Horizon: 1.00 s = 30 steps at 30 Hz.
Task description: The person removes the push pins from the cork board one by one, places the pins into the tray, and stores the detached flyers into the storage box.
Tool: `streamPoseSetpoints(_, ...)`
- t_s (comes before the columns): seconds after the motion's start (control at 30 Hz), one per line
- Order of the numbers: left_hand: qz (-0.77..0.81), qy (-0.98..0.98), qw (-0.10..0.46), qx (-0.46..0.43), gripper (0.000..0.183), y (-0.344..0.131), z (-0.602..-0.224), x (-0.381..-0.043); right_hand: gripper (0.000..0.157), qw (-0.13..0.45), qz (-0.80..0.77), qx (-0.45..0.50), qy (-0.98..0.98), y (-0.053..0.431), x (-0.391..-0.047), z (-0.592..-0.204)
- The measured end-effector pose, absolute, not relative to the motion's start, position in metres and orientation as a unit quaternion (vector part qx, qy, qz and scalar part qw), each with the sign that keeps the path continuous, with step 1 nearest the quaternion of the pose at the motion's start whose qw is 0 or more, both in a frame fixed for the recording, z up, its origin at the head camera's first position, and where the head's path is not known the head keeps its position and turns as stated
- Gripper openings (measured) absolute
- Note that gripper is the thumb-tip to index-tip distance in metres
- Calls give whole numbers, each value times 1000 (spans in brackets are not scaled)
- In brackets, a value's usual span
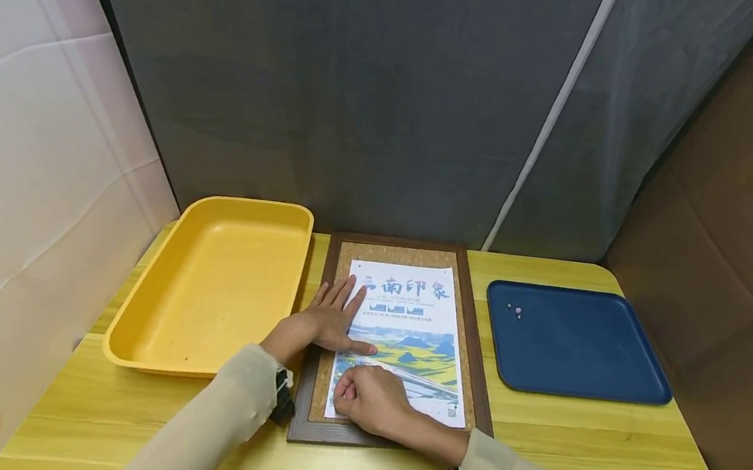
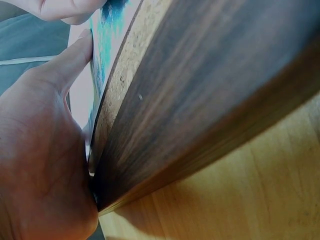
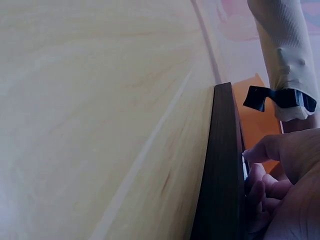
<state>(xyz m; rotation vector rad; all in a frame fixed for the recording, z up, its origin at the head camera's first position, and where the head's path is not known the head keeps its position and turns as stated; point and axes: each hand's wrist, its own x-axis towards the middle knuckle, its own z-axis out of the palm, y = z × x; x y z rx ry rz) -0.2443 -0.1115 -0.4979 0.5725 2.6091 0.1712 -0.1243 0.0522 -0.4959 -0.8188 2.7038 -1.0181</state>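
Observation:
A printed poster (image 1: 399, 345) with blue lettering and a landscape picture lies on a cork board (image 1: 402, 255) in a dark wooden frame (image 1: 485, 399). Small dots, like pin heads, show at its two top corners and near the lower right one. My left hand (image 1: 333, 324) rests on the poster's left side, fingers spread and thumb pointing right. Just below it, my right hand (image 1: 373, 399) bears on the lower left corner with curled fingers. In the right wrist view its thumb (image 3: 262, 150) presses down near the frame edge. What lies under the thumb is hidden.
To the left stands a deep yellow tray (image 1: 123, 346), its right side close to the frame. A shallow blue tray (image 1: 585, 349) on the right holds several small round-headed pins (image 1: 518, 310). A grey partition (image 1: 336, 93) closes off the back of the wooden table (image 1: 553, 453).

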Motion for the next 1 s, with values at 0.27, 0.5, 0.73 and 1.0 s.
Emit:
streamPoseSetpoints(0.27,76,947,229,210,125,-112,-497,-239,14,101,-378,-276,878,54,-123,-494)
streamPoseSetpoints(0.5,74,948,229,210,126,-111,-491,-237,13,129,-407,-272,862,59,-126,-494)
streamPoseSetpoints(0.73,66,948,232,208,124,-110,-489,-237,13,140,-429,-280,847,67,-129,-494)
streamPoseSetpoints(1.0,60,950,232,203,123,-111,-497,-243,12,146,-441,-295,835,77,-135,-491)
